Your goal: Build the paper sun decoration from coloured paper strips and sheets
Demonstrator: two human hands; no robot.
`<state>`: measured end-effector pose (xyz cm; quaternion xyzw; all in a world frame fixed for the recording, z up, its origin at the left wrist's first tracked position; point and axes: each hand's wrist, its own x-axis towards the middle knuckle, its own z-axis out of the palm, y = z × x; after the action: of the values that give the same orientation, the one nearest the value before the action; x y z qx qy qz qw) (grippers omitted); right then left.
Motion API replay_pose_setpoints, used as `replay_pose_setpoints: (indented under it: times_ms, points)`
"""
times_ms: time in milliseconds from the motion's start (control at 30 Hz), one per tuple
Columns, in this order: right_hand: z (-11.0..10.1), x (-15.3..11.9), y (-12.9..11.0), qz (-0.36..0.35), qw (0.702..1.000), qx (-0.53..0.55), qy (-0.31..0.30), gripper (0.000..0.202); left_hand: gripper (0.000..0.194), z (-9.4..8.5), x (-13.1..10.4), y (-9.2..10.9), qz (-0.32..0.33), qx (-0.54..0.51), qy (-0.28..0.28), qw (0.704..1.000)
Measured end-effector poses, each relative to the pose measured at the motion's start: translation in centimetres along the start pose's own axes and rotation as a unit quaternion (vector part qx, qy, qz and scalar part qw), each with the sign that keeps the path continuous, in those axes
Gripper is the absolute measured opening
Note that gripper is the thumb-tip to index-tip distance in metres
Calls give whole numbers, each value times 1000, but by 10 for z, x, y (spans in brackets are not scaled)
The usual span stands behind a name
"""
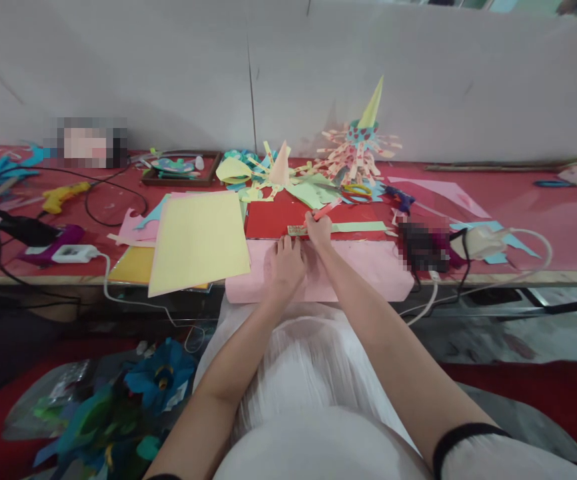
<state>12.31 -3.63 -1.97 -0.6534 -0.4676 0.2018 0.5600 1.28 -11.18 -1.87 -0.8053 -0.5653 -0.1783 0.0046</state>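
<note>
My right hand [319, 230] is closed round a pink-orange pen [326, 208] over a pale green paper strip [361, 227]. The strip lies across a red sheet [273, 217]. Near the strip's left end is a short patterned piece [297, 231]. My left hand [289, 262] rests flat with fingers spread on the pink paper [368, 263], its fingertips at the lower edge of the red sheet. The pink paper hangs a little over the table's front edge.
Yellow sheets [201, 243] lie to the left, beyond them a yellow glue gun [66, 197] and cables. Paper cones [371, 107], scissors [357, 193] and a brown tray [183, 172] stand behind. Power strips with chargers [476, 243] sit at right.
</note>
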Motion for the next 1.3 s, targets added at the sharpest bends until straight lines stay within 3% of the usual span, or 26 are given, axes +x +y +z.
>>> replay_pose_setpoints:
  times_ms: [167, 267, 400, 633, 733, 967, 1133, 1300]
  points:
    - [-2, -5, -7, 20, 985, 165, -52, 27, 31, -2, 1, 0, 0, -4, -3, 1000]
    - [-3, -6, -9, 48, 974, 208, -82, 30, 30, -2, 1, 0, 0, -7, -14, 1000]
    - [2, -4, -5, 61, 984, 139, -90, 30, 31, -3, 1, 0, -5, -11, -22, 1000]
    - [14, -10, -9, 93, 995, 19, -6, 31, 38, -6, 0, 1, -11, -13, -30, 999]
    - [15, -17, -10, 58, 998, 25, 23, 28, 36, -5, 0, 1, -12, -14, -23, 1000]
    - [11, -19, -10, -34, 999, 25, -26, 32, 40, -3, -2, -1, -4, -16, -31, 999]
    - [11, -20, -14, 10, 997, 33, -64, 36, 42, -1, -4, -4, 8, -19, -27, 999]
    - [12, -19, -12, -23, 998, -28, -56, 34, 41, -2, -4, -3, 6, -22, -26, 999]
